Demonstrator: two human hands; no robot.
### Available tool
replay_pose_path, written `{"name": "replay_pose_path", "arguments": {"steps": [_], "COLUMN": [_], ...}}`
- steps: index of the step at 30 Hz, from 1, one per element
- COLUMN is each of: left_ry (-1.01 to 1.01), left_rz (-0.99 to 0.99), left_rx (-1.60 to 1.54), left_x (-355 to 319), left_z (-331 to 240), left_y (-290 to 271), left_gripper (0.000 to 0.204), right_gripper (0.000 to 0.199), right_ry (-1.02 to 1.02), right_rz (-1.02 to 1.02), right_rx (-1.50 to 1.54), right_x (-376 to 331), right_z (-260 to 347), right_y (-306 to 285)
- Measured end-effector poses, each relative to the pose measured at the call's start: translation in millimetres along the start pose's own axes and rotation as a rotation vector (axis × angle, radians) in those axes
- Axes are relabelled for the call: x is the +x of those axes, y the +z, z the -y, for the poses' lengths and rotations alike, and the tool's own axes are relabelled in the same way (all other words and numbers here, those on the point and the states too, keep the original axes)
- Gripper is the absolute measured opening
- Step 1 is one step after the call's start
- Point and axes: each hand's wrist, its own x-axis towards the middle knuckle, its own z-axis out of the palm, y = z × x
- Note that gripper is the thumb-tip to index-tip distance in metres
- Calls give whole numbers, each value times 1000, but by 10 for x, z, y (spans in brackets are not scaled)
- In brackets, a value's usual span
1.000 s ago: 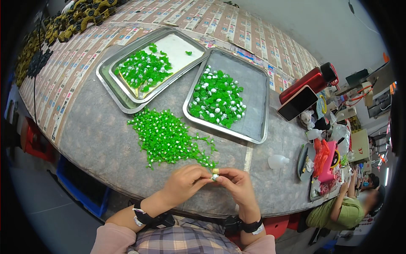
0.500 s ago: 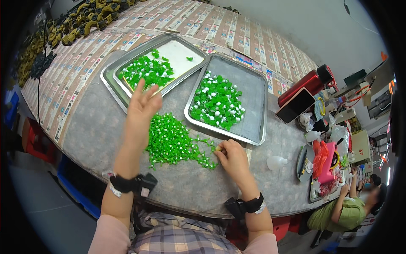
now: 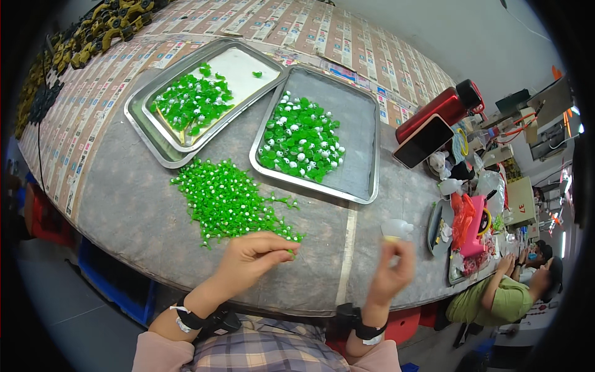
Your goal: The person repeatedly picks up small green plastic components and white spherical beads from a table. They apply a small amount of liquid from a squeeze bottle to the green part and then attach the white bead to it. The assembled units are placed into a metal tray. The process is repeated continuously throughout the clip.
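My left hand point(image 3: 251, 259) is at the near edge of a loose pile of small green and white plastic pieces point(image 3: 226, 198). Its thumb and fingers are pinched on a small green piece point(image 3: 291, 251). Further right, my right hand point(image 3: 393, 273) is raised with its fingers closed, slightly blurred. Something small and yellowish shows at its fingertips; I cannot tell whether it is held or worn. Just beyond those fingertips lies a small translucent white bottle point(image 3: 401, 229). Past the pile are two metal trays, the left one point(image 3: 168, 162) and the right one point(image 3: 365, 199), both with green pieces and white eyeball-like balls.
A red flask point(image 3: 434, 115) and a phone point(image 3: 423, 141) stand at the right. Nearer are a grey dish point(image 3: 437, 226), a pink holder point(image 3: 476, 229) and a red plastic bag point(image 3: 462, 217). A person in a green shirt point(image 3: 505, 297) sits at far right. Yellow toy parts point(image 3: 102, 31) are heaped far left.
My left hand has come from beside the left tray to the pile's near edge, its spread fingers now pinched. My right hand has left the pile's right edge and moved right, near the bottle.
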Motion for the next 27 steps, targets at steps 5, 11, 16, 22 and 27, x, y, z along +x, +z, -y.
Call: {"name": "replay_pose_path", "arguments": {"steps": [5,11,16,22,27], "left_ry": [-166,-243,-317,-288,-260], "left_rz": [11,-19,-57,-49,-30], "left_rx": [-315,-404,-568,-682,-735], "left_x": [49,78,52,45,54], "left_z": [99,153,197,198,219], "left_y": [60,49,-12,-39,-41], "left_gripper": [20,20,16,10,8], "right_gripper": [47,49,46,61,61], "right_ry": [267,352,269,183,112], "right_rz": [-252,115,77,-53,-104], "right_rx": [45,340,649,673,739], "right_x": [147,104,215,223,149], "right_z": [-576,-876,47,553,611], "right_y": [-135,-29,-3,176,358]}}
